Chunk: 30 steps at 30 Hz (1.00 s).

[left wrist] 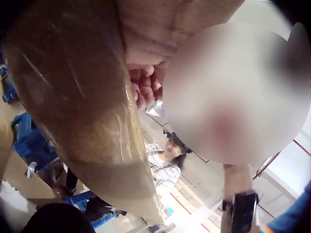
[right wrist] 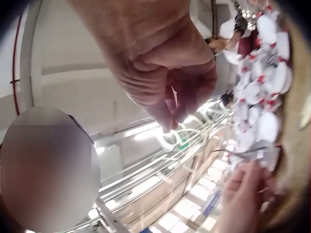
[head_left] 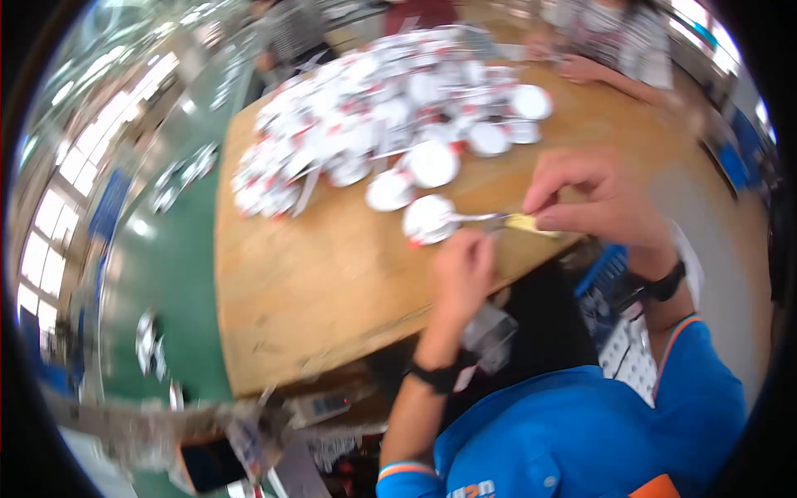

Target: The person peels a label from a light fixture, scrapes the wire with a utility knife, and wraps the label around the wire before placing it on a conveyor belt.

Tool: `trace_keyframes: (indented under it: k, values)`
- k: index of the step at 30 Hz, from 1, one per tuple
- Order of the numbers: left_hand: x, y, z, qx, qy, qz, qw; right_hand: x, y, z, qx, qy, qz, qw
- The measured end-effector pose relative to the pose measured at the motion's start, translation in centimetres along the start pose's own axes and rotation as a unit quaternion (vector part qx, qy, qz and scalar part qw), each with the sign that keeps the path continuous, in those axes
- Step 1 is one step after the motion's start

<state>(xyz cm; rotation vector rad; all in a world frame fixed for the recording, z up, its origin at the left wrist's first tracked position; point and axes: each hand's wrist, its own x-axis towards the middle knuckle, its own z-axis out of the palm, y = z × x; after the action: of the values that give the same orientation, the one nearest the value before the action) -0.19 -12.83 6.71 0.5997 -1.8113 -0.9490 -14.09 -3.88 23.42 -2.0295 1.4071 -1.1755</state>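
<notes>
In the head view the left hand [head_left: 463, 278] pinches the thin lead of a white round piece [head_left: 428, 220] near the table's front edge; its curled fingers [left wrist: 146, 87] show in the left wrist view. To its right the right hand [head_left: 602, 199] is raised with thumb and forefinger bent toward each other, above a yellow strip [head_left: 531, 224] on the table. The right wrist view shows the right hand's fingertips [right wrist: 172, 124] close together; whether something thin is between them cannot be told. There, the left hand [right wrist: 245, 196] holds pale leads [right wrist: 255, 154].
A large heap of white round pieces with red parts [head_left: 365, 108] covers the back of the wooden table [head_left: 290, 282]. People stand beyond it, one with forearms [head_left: 589, 70] at the table's edge. Blue crates [head_left: 602, 270] are below at the right, a phone [head_left: 212, 463] at lower left.
</notes>
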Motion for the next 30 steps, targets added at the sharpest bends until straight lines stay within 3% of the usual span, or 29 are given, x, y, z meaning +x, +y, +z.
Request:
trace_keyframes:
  k: [2, 5, 10, 12, 16, 19, 24, 25, 28, 30]
  values:
    - [-0.2, -0.2, 0.4, -0.024, -0.022, -0.068, 0.997, -4.4, 4.7, -0.1, 0.152, 0.104, 0.125, 0.975]
    - [0.0, 0.0, 0.9, -0.007, -0.055, -0.077, 0.995, -8.5, 8.7, 1.4, 0.155, 0.133, 0.189, 0.961]
    - [0.6, 1.6, 0.4, 0.086, -0.066, -0.074, 0.991, -8.0, 11.2, 3.2, 0.06, 0.17, 0.146, 0.973]
    - [0.9, 1.8, 0.6, 0.076, -0.067, -0.032, 0.994, -6.2, 11.8, 4.0, 0.048, 0.178, 0.125, 0.975]
    - [1.2, 2.1, -0.2, 0.087, -0.031, 0.024, 0.995, -4.3, 13.4, 5.7, 0.101, 0.14, 0.169, 0.97]
    - [1.4, 1.9, -0.7, 0.086, 0.002, 0.053, 0.995, -3.8, 15.0, 6.8, 0.139, 0.138, 0.134, 0.971]
    - [1.5, 2.3, -1.7, 0.057, 0.016, 0.061, 0.996, -3.6, 16.4, 7.1, 0.105, 0.11, 0.088, 0.984]
    - [1.5, 2.4, -1.7, 0.055, 0.013, 0.057, 0.997, -3.1, 14.7, 7.1, 0.048, 0.107, 0.047, 0.992]
    - [1.4, 2.6, -1.8, 0.052, 0.012, 0.061, 0.997, -4.2, 16.4, 7.7, 0.013, 0.151, 0.039, 0.988]
    - [1.4, 2.8, -1.9, 0.042, 0.004, 0.036, 0.998, -4.9, 18.8, 7.6, 0.045, 0.138, 0.092, 0.985]
